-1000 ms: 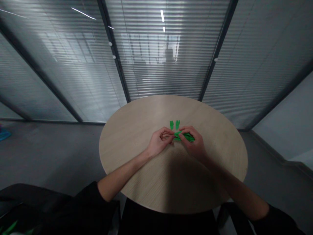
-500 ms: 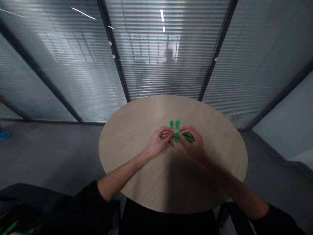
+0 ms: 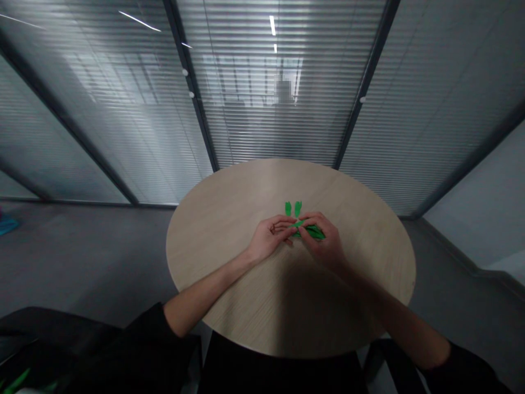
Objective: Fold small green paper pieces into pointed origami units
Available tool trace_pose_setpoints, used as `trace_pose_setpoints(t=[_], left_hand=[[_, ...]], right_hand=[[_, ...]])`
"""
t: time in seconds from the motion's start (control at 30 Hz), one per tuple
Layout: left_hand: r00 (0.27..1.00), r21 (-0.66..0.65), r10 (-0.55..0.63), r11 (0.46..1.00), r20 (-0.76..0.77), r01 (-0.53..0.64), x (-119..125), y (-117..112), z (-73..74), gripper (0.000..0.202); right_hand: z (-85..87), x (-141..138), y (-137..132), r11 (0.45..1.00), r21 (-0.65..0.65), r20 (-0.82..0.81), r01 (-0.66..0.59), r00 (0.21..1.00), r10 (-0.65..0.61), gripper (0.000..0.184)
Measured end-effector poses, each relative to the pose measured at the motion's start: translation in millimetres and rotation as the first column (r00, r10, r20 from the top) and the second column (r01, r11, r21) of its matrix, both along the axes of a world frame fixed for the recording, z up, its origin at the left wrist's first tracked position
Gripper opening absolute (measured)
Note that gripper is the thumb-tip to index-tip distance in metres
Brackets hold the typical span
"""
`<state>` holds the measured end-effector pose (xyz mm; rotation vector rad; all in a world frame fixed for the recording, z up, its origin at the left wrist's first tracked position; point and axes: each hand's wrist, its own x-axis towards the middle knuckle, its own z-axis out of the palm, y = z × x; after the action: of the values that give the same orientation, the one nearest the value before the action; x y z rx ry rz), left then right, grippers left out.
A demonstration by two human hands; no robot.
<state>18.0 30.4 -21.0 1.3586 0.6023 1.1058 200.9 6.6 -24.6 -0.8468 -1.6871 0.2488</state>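
Both hands meet over the middle of a round wooden table [image 3: 229,208]. Between them lies a bundle of thin green leaf-like strips [image 3: 315,232], partly covered by my fingers. My left hand [image 3: 270,234] pinches the left tip of a strip with thumb and forefinger. From the other side my right hand [image 3: 324,236] is closed around the bundle, its thumb and forefinger close to the left fingertips. Just beyond the hands, a small green piece [image 3: 287,208] and a second small green piece [image 3: 297,208] lie side by side, apart from each other.
Glass panels with blinds [image 3: 270,126] stand behind the table. A dark chair [image 3: 61,328] is at the lower left, with green leaf-like pieces [image 3: 18,380] near the corner. Something blue [image 3: 6,224] lies on the floor at far left.
My left hand has shifted slightly right, so its fingertips now sit closer to the right hand's. The bundle's left end is more covered. The two small pieces have not moved.
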Motion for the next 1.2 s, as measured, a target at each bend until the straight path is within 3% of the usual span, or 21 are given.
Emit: trace_pose_setpoints(t=[0.2, 0.5, 1.2], left_hand=[[0.999, 0.022, 0.033, 0.999, -0.03, -0.032, -0.2, -2.9, -0.1, 0.035], [0.989, 0.167, 0.106, 0.982, -0.104, -0.087, -0.7, -6.0, -1.2, 0.031], [0.993, 0.151, 0.075, 0.987, -0.093, -0.06, -0.7, -6.3, -1.6, 0.031]], right_hand=[[1.4, -0.2, -0.4, 1.0, -0.004, 0.009, 0.004, 1.0, -0.004, 0.006], [2.9, -1.5, -1.4, 0.999, -0.008, 0.012, 0.033, 0.999, -0.033, 0.006], [4.5, -2.8, -1.8, 0.999, 0.002, -0.015, 0.04, 0.999, -0.04, 0.007]])
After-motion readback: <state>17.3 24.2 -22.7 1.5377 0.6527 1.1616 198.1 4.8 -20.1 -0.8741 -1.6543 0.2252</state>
